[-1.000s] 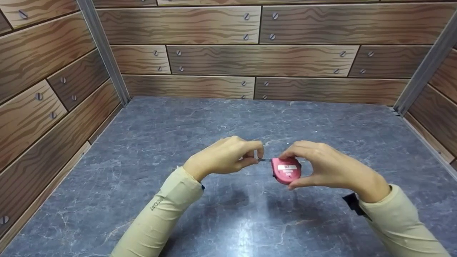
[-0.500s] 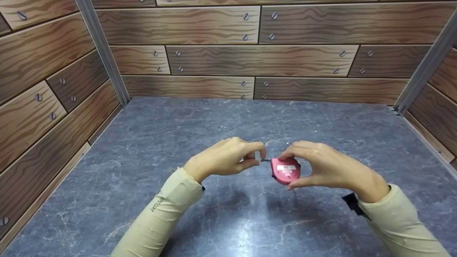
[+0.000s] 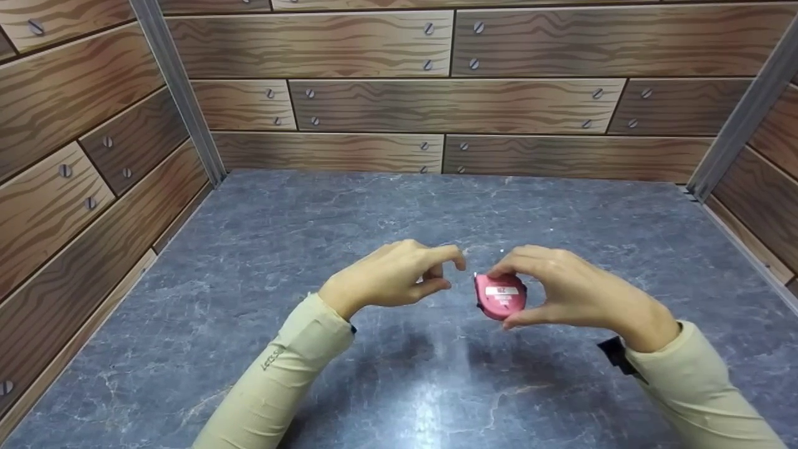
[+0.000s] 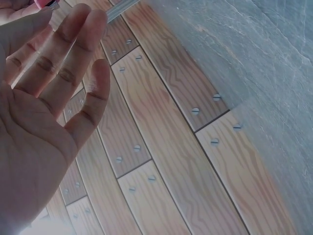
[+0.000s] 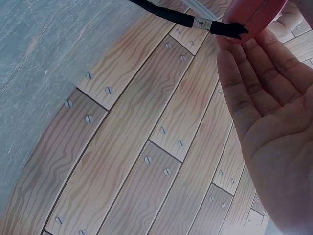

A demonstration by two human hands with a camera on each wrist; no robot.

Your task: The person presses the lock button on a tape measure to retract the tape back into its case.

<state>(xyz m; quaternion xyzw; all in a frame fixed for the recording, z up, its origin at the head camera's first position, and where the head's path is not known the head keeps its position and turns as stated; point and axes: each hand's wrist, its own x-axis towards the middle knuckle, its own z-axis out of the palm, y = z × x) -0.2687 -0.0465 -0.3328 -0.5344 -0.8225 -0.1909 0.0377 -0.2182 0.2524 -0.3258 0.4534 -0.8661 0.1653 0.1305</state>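
Note:
A small pink tape measure (image 3: 500, 297) with a white label is held above the tabletop by my right hand (image 3: 564, 290), thumb below and fingers on top. In the right wrist view part of the pink tape measure (image 5: 254, 17) shows at the top, and a black wrist strap (image 5: 181, 18) hangs from it. Just left of the tape measure is my left hand (image 3: 399, 274), its thumb and index finger apart with nothing between them. The left wrist view shows this left hand (image 4: 49, 93) with relaxed, slightly bent fingers. The metal tape end sits at the case's mouth.
A grey-blue marbled tabletop (image 3: 349, 212) lies under both hands. Wood-plank patterned walls (image 3: 374, 106) enclose it at the back and sides, with grey metal posts (image 3: 187, 100) at the corners.
Earlier the left fingers pinched the end of a short length of tape drawn from the case. Now they have let go, and the tape is back in the case. The right hand has barely moved.

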